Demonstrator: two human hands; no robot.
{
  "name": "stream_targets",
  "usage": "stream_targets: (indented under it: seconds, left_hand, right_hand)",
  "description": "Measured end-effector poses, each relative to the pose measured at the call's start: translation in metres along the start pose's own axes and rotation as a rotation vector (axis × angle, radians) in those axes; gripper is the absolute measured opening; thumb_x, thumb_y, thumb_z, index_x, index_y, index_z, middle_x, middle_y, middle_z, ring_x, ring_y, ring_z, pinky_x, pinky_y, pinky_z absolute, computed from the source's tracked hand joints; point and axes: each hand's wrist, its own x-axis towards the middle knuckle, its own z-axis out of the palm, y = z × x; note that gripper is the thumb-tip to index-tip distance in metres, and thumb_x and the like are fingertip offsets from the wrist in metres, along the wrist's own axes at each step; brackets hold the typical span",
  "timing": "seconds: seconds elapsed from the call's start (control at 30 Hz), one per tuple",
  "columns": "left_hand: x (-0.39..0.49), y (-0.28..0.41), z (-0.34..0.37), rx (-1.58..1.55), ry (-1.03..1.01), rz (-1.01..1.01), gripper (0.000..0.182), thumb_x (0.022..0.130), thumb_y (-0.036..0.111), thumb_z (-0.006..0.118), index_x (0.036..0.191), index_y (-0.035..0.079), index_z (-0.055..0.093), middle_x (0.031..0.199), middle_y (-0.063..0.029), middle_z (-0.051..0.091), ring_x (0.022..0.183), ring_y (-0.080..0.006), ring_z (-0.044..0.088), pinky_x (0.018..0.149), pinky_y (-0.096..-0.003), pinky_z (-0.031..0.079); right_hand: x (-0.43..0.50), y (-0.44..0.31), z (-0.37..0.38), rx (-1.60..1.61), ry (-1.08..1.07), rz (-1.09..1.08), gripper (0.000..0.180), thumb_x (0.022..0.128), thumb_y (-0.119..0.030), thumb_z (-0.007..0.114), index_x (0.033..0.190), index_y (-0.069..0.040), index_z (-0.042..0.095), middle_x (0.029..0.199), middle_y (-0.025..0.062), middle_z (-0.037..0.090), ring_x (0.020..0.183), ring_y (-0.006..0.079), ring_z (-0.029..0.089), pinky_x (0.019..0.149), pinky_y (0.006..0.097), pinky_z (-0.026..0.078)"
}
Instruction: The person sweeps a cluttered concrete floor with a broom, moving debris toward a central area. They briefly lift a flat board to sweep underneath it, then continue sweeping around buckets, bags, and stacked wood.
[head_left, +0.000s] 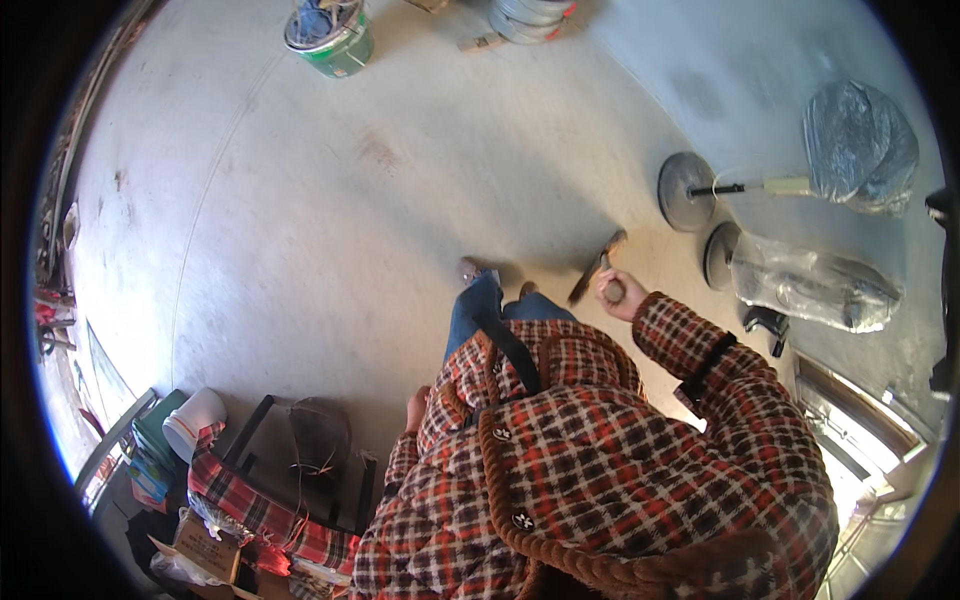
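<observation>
My right hand (616, 292) grips the end of a long-handled tool (598, 268), probably a broom. Its wide brown head lies below the hand, close to the floor and just right of my feet; foreshortening hides most of the handle. At my left side hangs my left hand (417, 409), partly covered by the checked jacket (585, 450). Nothing shows in that hand, but its fingers are too hidden to read. I stand on a smooth concrete floor (315, 225) in blue jeans (476, 304).
A green bucket (337, 56) stuffed with things stands ahead, near stacked round containers (529, 19). To my right are a round-based stand (686, 191) and plastic-wrapped items (817, 285). A chair frame (255, 427), white bucket (195, 424) and cardboard box (202, 547) crowd the left rear.
</observation>
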Motion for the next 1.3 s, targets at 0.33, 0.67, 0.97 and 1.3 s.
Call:
stream_targets:
  seconds: [0.33,0.67,0.97,1.3]
  left_hand:
    - [-0.076,-0.034,-0.025,-0.288,0.119,0.038,0.039,0.081,0.038,0.054,0.1,0.005,0.059,0.089,-0.0225,0.062,0.09,-0.0396,0.058,0.074,-0.0428,0.045]
    - [-0.119,-0.019,0.037,-0.194,0.137,0.018,0.03,0.079,0.029,0.058,0.096,0.005,0.061,0.086,-0.0204,0.063,0.083,-0.0356,0.06,0.07,-0.0385,0.046]
    - [-0.055,0.024,-0.006,-0.309,0.1,-0.015,0.03,0.079,0.027,0.056,0.098,0.004,0.061,0.088,-0.0194,0.064,0.084,-0.0301,0.061,0.071,-0.037,0.046]
    - [-0.081,0.038,0.013,-0.345,0.101,0.012,0.031,0.081,0.025,0.053,0.1,0.002,0.06,0.09,-0.0197,0.064,0.085,-0.0282,0.061,0.073,-0.0364,0.046]
  right_hand:
    - [0.027,0.196,0.181,-0.624,-0.068,0.042,0.015,0.081,-0.006,0.054,0.067,-0.003,0.049,0.066,0.0058,0.053,0.061,0.0169,0.054,0.059,0.0292,0.05]
    - [-0.052,0.178,0.189,-0.944,-0.222,0.027,0.017,0.082,-0.009,0.053,0.065,-0.006,0.051,0.061,0.0062,0.055,0.056,0.0157,0.055,0.055,0.0283,0.047]
    - [-0.14,0.031,0.219,-1.356,-0.091,-0.188,0.012,0.077,-0.004,0.058,0.068,-0.002,0.051,0.057,0.0067,0.053,0.047,0.0144,0.051,0.043,0.0267,0.042]
    - [-0.112,-0.03,0.188,-1.862,-0.071,-0.464,0.012,0.069,-0.002,0.059,0.066,0.002,0.048,0.052,0.01,0.052,0.04,0.0175,0.05,0.038,0.0302,0.042]
